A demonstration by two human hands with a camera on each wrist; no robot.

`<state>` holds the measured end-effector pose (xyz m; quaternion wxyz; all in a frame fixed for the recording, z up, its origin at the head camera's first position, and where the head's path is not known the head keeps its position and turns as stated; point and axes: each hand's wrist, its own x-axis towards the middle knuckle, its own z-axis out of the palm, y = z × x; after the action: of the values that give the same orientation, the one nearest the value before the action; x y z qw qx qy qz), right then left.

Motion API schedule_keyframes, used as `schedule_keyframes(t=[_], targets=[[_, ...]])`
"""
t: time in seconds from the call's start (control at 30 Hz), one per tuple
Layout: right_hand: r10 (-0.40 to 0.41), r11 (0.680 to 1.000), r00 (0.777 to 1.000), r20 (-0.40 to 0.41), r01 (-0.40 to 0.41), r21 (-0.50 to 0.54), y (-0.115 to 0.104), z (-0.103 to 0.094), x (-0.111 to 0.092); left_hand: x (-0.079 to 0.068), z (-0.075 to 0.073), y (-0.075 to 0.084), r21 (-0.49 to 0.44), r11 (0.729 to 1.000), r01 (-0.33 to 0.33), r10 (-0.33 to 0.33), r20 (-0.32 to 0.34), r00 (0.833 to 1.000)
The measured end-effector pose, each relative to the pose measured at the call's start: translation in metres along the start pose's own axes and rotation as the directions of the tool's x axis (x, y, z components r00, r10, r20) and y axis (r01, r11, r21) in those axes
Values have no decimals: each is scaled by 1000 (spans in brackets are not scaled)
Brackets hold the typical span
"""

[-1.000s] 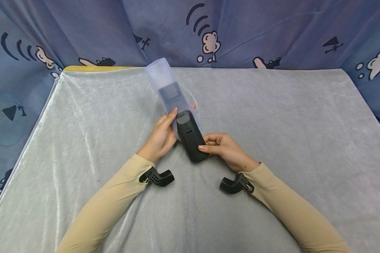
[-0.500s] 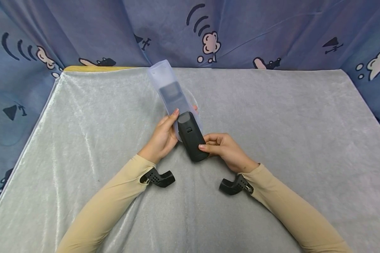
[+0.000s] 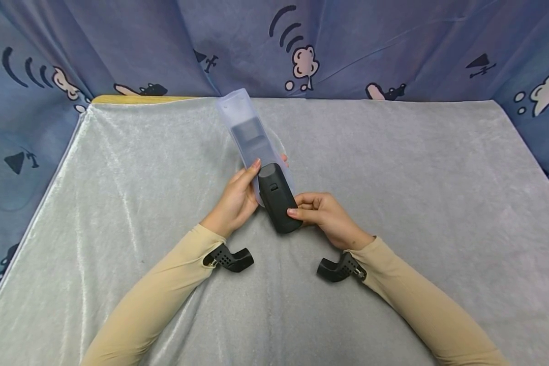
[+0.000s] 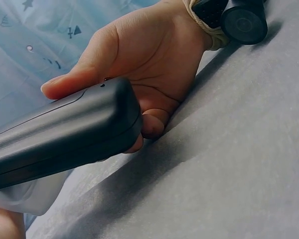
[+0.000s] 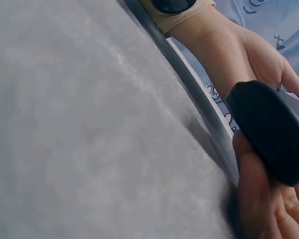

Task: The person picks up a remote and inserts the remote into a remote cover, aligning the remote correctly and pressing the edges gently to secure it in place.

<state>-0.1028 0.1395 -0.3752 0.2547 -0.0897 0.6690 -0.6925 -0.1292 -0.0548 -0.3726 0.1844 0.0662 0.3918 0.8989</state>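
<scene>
A black remote control (image 3: 279,201) slants away from me in the head view, its back with a small latch facing up. Its far part shows dark through a translucent sleeve (image 3: 238,109); the near part is outside. My left hand (image 3: 235,195) grips the sleeve, thumb on the near side and fingers behind. At the near end, my right hand (image 3: 322,216) pinches the remote between thumb and curled fingers. The left wrist view shows the remote's rounded end (image 4: 109,114) beside the left palm; most of the left fingers are hidden under it.
A grey velvety cloth (image 3: 416,178) covers the table beneath both hands. Behind stands a blue patterned curtain (image 3: 370,40), and a yellow strip (image 3: 146,99) shows along the table's back left edge. Black wrist-worn mounts (image 3: 334,269) stick out near the sleeves.
My left hand and the sleeve have shifted slightly right and nearer, so the sleeve's far end sits a bit lower. The right hand has hardly moved and still pinches the remote control.
</scene>
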Motion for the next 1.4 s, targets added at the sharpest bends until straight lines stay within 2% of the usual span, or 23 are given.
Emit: schedule_keyframes(t=[1.1,1.4], targets=[[9,1000,1000,-11,-9,14,0,1,0,0,0,-1,17,1000,10,-11,28,1000],[7,1000,1000,-15,-6,21,0,1,0,0,0,-2,20,999,27,-27,15,1000]])
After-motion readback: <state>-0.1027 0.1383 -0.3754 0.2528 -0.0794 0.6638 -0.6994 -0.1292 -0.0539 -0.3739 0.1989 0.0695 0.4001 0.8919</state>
